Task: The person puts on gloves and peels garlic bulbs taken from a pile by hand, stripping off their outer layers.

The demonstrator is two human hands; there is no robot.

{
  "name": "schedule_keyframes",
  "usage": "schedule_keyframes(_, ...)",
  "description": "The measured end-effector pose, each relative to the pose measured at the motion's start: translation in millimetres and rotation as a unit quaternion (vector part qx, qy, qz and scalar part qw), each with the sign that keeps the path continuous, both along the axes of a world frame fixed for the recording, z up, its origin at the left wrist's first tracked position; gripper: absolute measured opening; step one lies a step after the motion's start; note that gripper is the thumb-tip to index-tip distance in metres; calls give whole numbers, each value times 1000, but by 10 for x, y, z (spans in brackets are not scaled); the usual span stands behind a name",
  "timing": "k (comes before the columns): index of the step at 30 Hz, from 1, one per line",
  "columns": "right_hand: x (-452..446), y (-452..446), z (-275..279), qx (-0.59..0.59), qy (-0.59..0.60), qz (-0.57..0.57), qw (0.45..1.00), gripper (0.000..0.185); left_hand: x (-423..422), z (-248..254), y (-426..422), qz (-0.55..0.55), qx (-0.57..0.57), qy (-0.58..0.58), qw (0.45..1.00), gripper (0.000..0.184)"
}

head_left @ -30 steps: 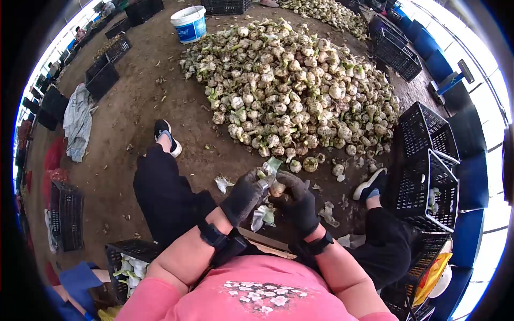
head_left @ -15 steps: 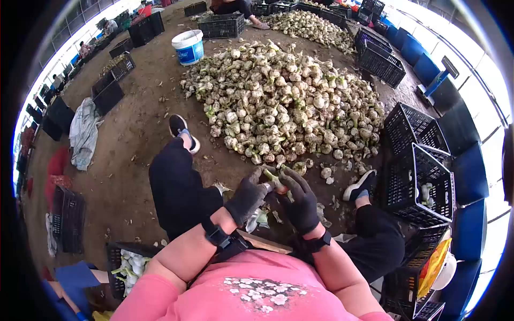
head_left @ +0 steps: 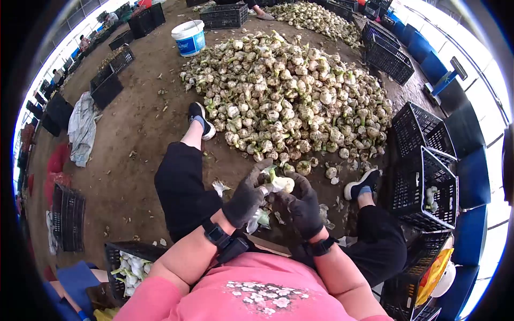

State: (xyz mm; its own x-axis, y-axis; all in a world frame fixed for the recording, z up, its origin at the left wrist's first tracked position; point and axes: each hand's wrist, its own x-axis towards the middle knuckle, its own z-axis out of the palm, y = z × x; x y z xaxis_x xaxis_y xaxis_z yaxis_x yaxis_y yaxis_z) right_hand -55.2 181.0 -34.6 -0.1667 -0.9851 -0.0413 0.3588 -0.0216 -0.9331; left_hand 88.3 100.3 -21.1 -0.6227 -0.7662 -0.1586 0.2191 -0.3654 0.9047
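Observation:
A garlic bulb (head_left: 282, 184), white with a green stem, is between my two gloved hands in front of my lap. My left hand (head_left: 246, 197) is closed, its fingers around the stem and loose leaf skin. A small pale, shiny piece shows by that thumb; I cannot tell what it is. My right hand (head_left: 303, 205) is curled, fingertips and thumb against the bulb's other side. Just beyond my hands lies a large heap of untrimmed garlic (head_left: 284, 101), soil-stained with short stems. Peeled garlic skins (head_left: 260, 219) lie below my left hand.
A crate of white garlic (head_left: 131, 270) stands at my left hip. Black crates (head_left: 423, 187) line the right side, beside blue panels (head_left: 471, 176). A white and blue bucket (head_left: 189, 40) stands behind the heap. Another person's arm (head_left: 69, 299) shows at lower left.
The bulb has turned in my hands, and its clean white side now shows. Loose skin hangs by my left fingers. My left foot has shifted right, and the view has tilted slightly.

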Motion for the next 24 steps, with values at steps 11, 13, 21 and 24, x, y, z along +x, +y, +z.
schedule_keyframes(11, 104, -106, -302, -94, 353, -69, 928, 25, 49, -465, -2, -48, -423, 14, 905, 60)
schedule_keyframes(13, 14, -122, -496, -7, 151, 13, 988, 52, 90, -444, -64, -193, -67, 10, 979, 63)
schedule_keyframes(21, 380, -190, -212, -18, 189, 46, 981, 47, 152, -544, -83, -78, -271, 56, 958, 28)
schedule_keyframes(24, 178, -203, -184, 5, 112, -2, 994, 40, 264, -642, -147, 16, -522, -145, 840, 27)
